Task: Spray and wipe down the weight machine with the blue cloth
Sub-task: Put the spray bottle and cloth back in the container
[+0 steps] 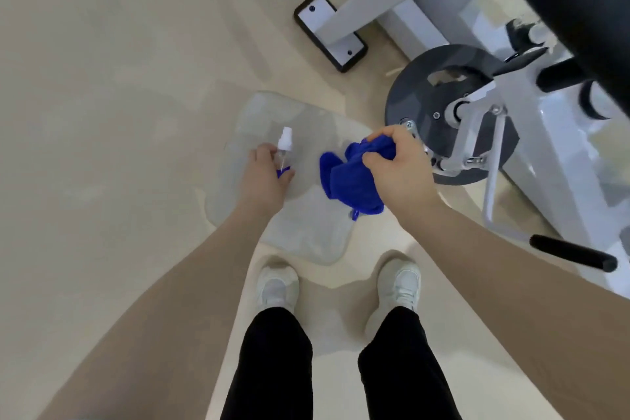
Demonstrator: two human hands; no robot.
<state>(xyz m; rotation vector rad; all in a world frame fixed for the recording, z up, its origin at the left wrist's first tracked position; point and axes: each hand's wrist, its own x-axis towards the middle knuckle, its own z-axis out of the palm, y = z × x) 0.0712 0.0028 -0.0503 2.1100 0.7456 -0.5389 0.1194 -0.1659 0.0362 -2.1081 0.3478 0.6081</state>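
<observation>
Item 1: bunched, deep-blue terry cloth (351, 177). It hangs just left of the grey disc-shaped weight plate (439, 106) on the white steel-framed weight machine (545, 147), clear of the floor. My right hand (399, 167) holds it, fingers curled over its upper fold, most of the fabric drooping below. I judge it soft, light and floppy, so it needs a full-palm bunch for wiping, not an edge pinch.

Item 2: small clear plastic spray bottle with white pump nozzle (284, 150). It is well left of the plate, just beyond the cloth. My left hand (267, 177) wraps its lower body, nozzle up and free. I judge it light, rigid and a little slick; hold it mid-body, forefinger spare for the pump.

Item 3: the machine itself, heavy and fixed. Nothing on it looks wet yet, so I judge that spraying is not begun.
</observation>
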